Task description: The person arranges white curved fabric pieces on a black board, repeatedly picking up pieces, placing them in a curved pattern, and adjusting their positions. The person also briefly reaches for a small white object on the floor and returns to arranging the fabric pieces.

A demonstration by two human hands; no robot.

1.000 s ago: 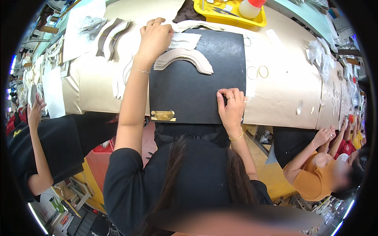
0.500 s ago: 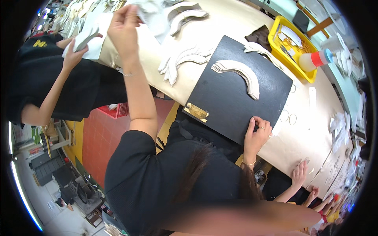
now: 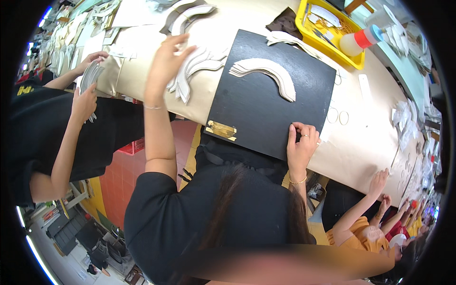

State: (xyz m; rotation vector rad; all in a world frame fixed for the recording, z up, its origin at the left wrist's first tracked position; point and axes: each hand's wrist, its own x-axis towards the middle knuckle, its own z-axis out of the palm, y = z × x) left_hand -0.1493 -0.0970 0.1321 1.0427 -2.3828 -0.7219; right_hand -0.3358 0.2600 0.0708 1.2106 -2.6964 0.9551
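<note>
My left hand [image 3: 165, 65] is raised at the left of the table, with thumb and fingers apart and nothing visible in them. Close beside its fingers lies a fanned pile of pale curved strips [image 3: 195, 66]. My right hand [image 3: 304, 145] rests at the near right edge of a black board [image 3: 261, 114], fingers loosely bent and thumb apart, holding nothing I can see. On the board sits a neat arched stack of cream curved pieces [image 3: 271, 72]. More pale strips [image 3: 294, 42] lie across the board's far edge. Gold tape [image 3: 221, 129] marks its near left corner.
A yellow tray [image 3: 300, 23] holds tools and a bottle with a red band [image 3: 356, 42]. Another curved stack [image 3: 190, 18] lies farther back. At left a co-worker's hands [image 3: 84, 102] hold grey strips; another person's hand [image 3: 378, 182] works at right. Thin rings [image 3: 338, 117] lie right of the board.
My left hand has come down and nearer, from the far pieces to the fanned strips, and its fingers have spread. My right hand stays at the board's edge. The view has shifted.
</note>
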